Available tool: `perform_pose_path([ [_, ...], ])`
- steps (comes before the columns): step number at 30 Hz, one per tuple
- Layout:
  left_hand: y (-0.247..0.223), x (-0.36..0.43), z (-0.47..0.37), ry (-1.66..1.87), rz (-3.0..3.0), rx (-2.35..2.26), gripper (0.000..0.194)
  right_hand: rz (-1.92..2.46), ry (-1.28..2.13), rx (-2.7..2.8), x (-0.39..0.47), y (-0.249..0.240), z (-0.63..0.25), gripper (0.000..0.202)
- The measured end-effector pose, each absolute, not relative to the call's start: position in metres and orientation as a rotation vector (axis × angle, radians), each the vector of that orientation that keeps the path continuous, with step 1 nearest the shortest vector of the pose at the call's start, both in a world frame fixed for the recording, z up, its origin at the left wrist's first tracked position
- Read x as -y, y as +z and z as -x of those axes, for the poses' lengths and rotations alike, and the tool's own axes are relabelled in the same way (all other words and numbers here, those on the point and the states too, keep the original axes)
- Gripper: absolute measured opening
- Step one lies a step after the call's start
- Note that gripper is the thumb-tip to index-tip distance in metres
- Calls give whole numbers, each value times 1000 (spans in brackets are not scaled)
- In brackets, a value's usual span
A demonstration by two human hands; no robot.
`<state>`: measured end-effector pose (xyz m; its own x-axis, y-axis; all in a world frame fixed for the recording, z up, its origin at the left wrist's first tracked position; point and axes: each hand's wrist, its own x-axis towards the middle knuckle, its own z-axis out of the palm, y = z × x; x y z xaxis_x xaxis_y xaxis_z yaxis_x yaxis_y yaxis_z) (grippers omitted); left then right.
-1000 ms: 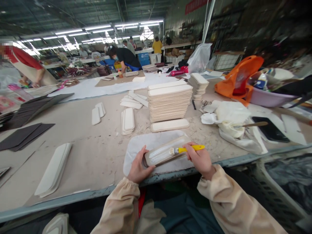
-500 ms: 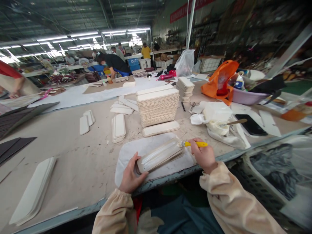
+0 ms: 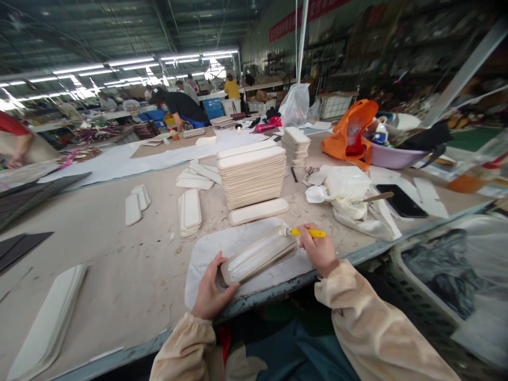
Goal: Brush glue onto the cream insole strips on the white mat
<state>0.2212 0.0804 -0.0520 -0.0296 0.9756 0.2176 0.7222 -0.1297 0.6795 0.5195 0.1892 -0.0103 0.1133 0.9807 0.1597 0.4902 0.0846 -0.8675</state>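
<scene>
Basically, brown-covered surface (image 3: 119, 254) spreads across view. White sheet (image 3: 198, 259) lies flat by near edge. Behind it, tall stack of pale panels (image 3: 256, 182), low panel pile (image 3: 259, 210) just in front of stack. Coated panel pile (image 3: 254, 259) slanted on white sheet, glossy streaks on top face. Hands apart: left hand (image 3: 210, 288) clamped round coated pile's left end, right hand (image 3: 319, 251) gripping yellow-handled brush (image 3: 297, 232). Bristles (image 3: 282, 231) at coated pile's right end, exact contact unclear.
</scene>
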Motion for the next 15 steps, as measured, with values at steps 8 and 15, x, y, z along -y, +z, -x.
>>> perform_pose_path([
  [8, -54, -81, -220, 943, -1920, -1790, 80, 1225, 1063, 1435, -165, -9, -489, 34],
  [15, -55, -82, -218, 933, -1915, -1800, 81, 1342, 928, 1552, -171, -13, -487, 28],
])
